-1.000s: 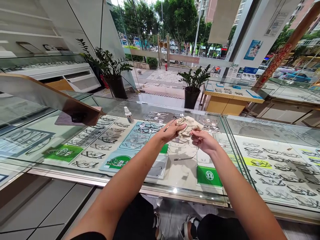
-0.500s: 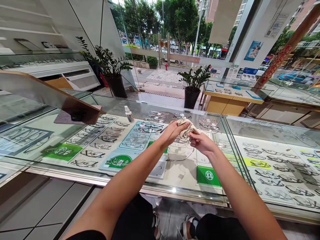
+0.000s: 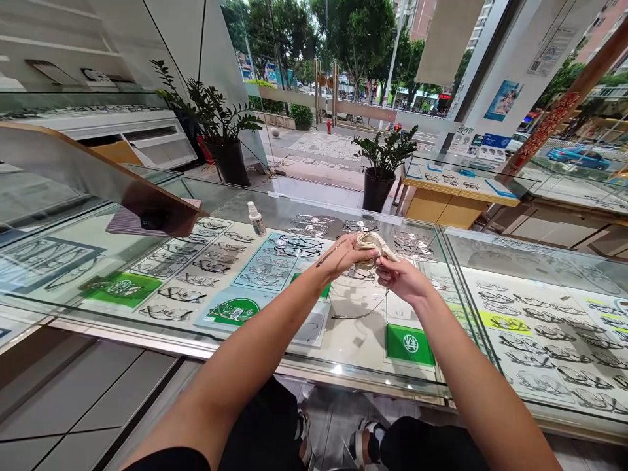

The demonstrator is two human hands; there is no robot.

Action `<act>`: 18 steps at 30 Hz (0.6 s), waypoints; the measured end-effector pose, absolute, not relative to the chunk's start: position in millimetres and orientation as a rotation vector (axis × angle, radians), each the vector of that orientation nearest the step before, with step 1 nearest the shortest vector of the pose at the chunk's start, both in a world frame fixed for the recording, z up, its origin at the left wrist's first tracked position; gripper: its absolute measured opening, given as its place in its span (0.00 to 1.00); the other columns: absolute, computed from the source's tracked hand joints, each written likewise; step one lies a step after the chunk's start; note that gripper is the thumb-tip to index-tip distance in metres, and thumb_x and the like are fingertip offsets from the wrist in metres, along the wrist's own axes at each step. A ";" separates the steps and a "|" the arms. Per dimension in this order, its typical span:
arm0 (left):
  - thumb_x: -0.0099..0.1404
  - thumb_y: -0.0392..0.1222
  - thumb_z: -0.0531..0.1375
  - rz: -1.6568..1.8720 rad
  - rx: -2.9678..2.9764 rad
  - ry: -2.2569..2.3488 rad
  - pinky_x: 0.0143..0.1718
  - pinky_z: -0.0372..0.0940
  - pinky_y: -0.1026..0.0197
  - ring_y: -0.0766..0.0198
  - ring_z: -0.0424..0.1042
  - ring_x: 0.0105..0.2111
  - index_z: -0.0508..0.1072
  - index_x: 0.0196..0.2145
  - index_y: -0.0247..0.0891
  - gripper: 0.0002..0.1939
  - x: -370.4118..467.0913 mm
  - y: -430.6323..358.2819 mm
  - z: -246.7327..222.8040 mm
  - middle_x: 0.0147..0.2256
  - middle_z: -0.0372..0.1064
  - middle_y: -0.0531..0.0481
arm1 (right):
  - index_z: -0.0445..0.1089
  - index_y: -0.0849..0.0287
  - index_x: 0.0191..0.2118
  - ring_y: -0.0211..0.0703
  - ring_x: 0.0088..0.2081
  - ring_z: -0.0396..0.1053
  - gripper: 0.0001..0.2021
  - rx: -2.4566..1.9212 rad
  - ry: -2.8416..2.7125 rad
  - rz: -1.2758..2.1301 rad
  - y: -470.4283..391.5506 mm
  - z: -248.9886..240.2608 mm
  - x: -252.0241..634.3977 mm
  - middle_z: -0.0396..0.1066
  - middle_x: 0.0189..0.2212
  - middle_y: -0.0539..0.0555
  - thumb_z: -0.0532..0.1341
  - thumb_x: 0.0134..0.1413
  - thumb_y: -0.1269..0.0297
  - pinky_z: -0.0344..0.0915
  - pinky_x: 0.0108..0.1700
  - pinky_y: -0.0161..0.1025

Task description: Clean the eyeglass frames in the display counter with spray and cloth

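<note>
Above the glass counter, my left hand (image 3: pixel 346 256) is closed on a crumpled cream cloth (image 3: pixel 375 242) wrapped around part of a pair of eyeglasses. A thin temple arm (image 3: pixel 330 254) of the glasses sticks out beside my left hand, and another hangs below. My right hand (image 3: pixel 400 276) is closed too, its thumb and fingers pinching the glasses at the cloth's right edge. The lenses are partly hidden by cloth and fingers.
A white spray bottle (image 3: pixel 256 220) stands on the glass counter (image 3: pixel 294 204) to the left. Rows of eyeglasses and green cards (image 3: pixel 410 344) lie under the glass. A wooden-edged panel (image 3: pixel 98 171) juts in at left; potted plants (image 3: pixel 380 171) stand beyond.
The cloth has shifted and more of the glasses shows below it. My hands have moved slightly to the right, and the view has shifted a little.
</note>
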State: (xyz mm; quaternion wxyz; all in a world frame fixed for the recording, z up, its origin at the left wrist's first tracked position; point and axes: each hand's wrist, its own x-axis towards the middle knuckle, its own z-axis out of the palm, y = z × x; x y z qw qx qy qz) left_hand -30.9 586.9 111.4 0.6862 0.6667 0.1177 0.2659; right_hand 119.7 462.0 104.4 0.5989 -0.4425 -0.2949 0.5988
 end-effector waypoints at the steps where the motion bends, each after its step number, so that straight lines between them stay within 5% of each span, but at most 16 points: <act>1: 0.57 0.56 0.74 0.624 1.515 0.281 0.35 0.62 0.63 0.64 0.69 0.32 0.75 0.36 0.33 0.23 -30.0 585.2 112.2 0.33 0.73 0.47 | 0.74 0.56 0.32 0.33 0.25 0.49 0.20 -1.024 -0.689 1.390 461.5 104.4 118.5 0.68 0.27 0.48 0.82 0.36 0.55 0.46 0.28 0.38; 11: 0.66 0.67 0.64 0.836 1.618 0.377 0.33 0.62 0.62 0.64 0.66 0.31 0.74 0.33 0.36 0.28 -29.9 575.3 119.9 0.31 0.69 0.50 | 0.73 0.56 0.32 0.32 0.25 0.52 0.18 -0.931 -0.660 1.353 459.7 108.1 121.7 0.69 0.29 0.47 0.81 0.40 0.61 0.50 0.28 0.37; 18: 0.57 0.62 0.73 0.902 1.428 0.447 0.34 0.63 0.63 0.66 0.66 0.31 0.73 0.33 0.36 0.26 -27.0 574.7 123.4 0.31 0.69 0.52 | 0.75 0.58 0.31 0.34 0.24 0.52 0.16 -0.936 -0.733 1.341 459.8 109.0 127.9 0.57 0.21 0.44 0.79 0.45 0.57 0.51 0.27 0.36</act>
